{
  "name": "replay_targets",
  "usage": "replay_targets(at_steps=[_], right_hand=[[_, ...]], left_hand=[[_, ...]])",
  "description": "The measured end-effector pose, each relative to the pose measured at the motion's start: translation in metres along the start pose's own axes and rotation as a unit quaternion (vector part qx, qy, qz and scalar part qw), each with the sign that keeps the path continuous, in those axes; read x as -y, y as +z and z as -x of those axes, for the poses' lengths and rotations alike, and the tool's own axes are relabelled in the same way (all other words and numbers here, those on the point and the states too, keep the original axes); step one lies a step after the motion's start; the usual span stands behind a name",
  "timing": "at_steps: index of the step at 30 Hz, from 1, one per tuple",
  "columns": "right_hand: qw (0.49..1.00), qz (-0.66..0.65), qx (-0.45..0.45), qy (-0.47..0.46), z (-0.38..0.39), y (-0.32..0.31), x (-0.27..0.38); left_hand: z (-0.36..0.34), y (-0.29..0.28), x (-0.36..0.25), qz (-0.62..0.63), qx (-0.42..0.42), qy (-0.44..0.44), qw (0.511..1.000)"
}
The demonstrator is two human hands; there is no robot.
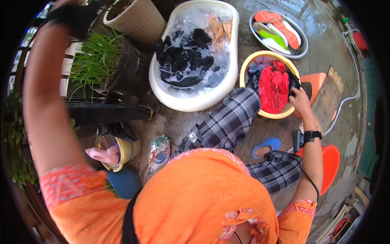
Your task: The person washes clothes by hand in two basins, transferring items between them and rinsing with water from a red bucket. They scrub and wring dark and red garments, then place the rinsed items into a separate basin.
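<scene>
My right hand (300,101) is at the right rim of a yellow basin (243,77), its fingers bent round the edge of a black cloth (293,81). Red cloth (273,89) fills the middle of that basin, with dark patterned cloth beside it on the left. My left arm reaches up along the left side. Only a sliver of my left hand (67,2) shows at the top edge, beyond a dark wrist strap, and its fingers are hidden. Between my arms, a white tub (191,103) holds foamy water, black clothes (187,57) and tan cloth (219,30).
A metal basin (305,44) with shoe insoles stands at the far right. A ridged washboard (327,97) leans by an orange stool (316,83). Potted grass (95,61), a planter (134,20), a detergent bag (159,154), a small bucket (131,152) and a red basin (331,166) are around me.
</scene>
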State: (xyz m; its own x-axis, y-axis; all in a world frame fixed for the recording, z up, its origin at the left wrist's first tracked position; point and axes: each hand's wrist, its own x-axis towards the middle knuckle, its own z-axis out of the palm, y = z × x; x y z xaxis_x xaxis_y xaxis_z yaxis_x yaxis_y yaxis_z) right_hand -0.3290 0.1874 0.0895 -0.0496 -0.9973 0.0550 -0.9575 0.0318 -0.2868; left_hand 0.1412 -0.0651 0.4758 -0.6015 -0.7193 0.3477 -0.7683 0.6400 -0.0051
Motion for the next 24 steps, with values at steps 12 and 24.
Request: replay_targets(at_steps=[12,24], right_hand=[[0.676,-0.472,0.538,-0.175,0.048,-0.018,0.376],[0.468,-0.661,0.517,-0.279,0.050,-0.033,0.499]], left_hand=[[-0.039,0.180,-0.046,0.170,-0.017,0.089,0.981],[-0.034,0.073,-0.102,0.059,0.030,0.190,0.979]])
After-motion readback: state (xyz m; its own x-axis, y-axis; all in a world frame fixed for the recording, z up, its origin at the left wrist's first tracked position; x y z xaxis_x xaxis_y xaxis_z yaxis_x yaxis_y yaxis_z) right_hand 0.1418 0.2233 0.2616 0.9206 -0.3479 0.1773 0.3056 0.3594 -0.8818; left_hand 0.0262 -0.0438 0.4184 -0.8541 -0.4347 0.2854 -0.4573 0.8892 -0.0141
